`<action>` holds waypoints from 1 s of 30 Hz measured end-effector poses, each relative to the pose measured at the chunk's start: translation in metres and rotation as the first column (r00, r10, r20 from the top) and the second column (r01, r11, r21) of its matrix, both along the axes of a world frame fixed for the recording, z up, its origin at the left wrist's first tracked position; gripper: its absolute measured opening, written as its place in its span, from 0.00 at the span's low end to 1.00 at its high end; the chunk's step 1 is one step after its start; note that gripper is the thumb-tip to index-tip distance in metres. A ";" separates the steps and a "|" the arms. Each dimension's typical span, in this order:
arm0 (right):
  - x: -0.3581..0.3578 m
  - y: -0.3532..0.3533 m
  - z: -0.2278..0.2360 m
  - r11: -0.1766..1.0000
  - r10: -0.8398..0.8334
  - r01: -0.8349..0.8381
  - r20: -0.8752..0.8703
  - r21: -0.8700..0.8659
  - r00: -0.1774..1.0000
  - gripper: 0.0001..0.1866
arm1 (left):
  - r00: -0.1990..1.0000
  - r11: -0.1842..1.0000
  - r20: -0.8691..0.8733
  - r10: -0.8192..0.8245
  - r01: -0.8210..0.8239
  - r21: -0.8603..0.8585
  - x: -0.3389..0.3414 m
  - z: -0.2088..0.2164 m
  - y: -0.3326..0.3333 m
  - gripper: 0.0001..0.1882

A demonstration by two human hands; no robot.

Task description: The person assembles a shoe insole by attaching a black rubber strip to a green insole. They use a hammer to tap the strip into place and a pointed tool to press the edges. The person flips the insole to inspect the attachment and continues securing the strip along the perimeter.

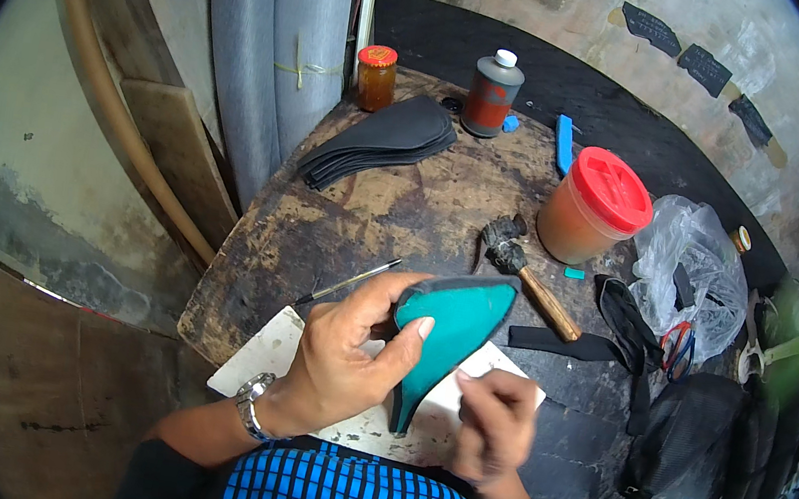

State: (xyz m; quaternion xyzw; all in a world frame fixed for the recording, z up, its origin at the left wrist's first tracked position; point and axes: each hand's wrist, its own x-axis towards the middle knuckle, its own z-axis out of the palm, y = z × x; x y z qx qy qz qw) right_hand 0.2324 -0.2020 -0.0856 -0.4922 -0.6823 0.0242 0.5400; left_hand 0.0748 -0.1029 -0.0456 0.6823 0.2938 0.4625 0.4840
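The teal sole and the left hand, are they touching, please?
Touching. The head view shows the left hand wrapped around the teal sole, its thumb pressed flat across the teal face.

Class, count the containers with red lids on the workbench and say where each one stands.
2: a small jar at the bench's far edge beside the stacked black soles, and a large tub right of the hammer. Others may be hidden.

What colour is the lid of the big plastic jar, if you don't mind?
Red; the jar lid shows best in the head view.
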 end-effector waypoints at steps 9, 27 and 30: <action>0.016 -0.021 0.052 0.909 0.387 -0.382 -0.670 0.165 0.633 0.38 | 0.974 0.789 -0.227 -0.016 0.151 0.595 -0.005 0.025 0.010 0.18; 0.017 -0.009 0.024 0.966 0.047 0.022 -0.261 0.257 0.964 0.16 | 0.968 0.289 -0.210 0.136 0.164 0.943 0.001 0.024 0.019 0.14; 0.020 -0.019 0.023 0.972 0.042 0.027 -0.285 0.234 0.957 0.15 | 0.957 0.539 -0.268 -0.107 0.282 0.794 0.002 0.027 0.009 0.15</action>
